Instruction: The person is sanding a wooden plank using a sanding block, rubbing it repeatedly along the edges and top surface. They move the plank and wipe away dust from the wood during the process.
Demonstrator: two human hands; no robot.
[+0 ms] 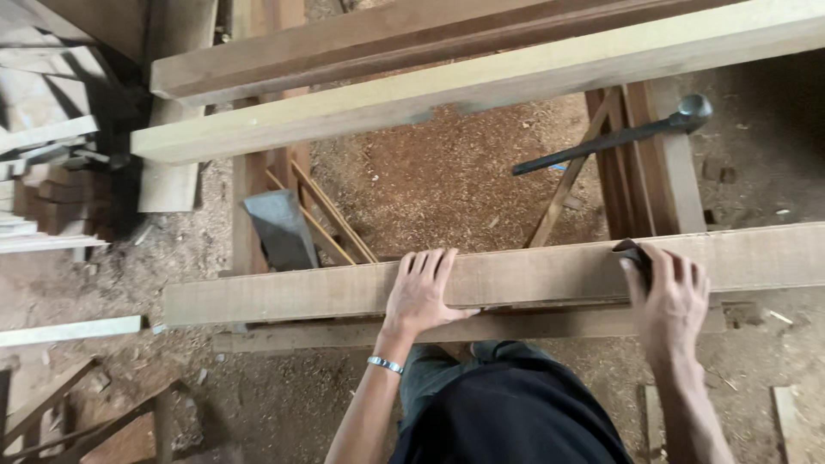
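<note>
Wooden plank (516, 277), pale and rough-sawn, lies straight across in front of the person, its long axis running from nine o'clock to three o'clock. It rests on a darker board beneath it (481, 327), and both hands are already on it.

Left hand (418, 294) lies flat on the plank's top face near its middle, fingers spread and pointing toward twelve o'clock, thumb hooked over the near edge; a silver bracelet (386, 365) sits on that wrist. Right hand (671, 296) is off toward three o'clock along the same plank, fingers curled over a small dark tool (633, 253) pressed against the plank's far upper edge. What kind of tool it is I cannot tell, since the hand covers most of it.

Neither hand is nearer than the other, as both touch the wood, well apart along its length.

Beyond, at twelve o'clock, a lighter beam (481, 86) crosses on a slant. A black iron clamp bar (612, 137) lies at about one o'clock on a timber trestle (666, 172). Sawdust covers the floor (447, 180) between.
</note>
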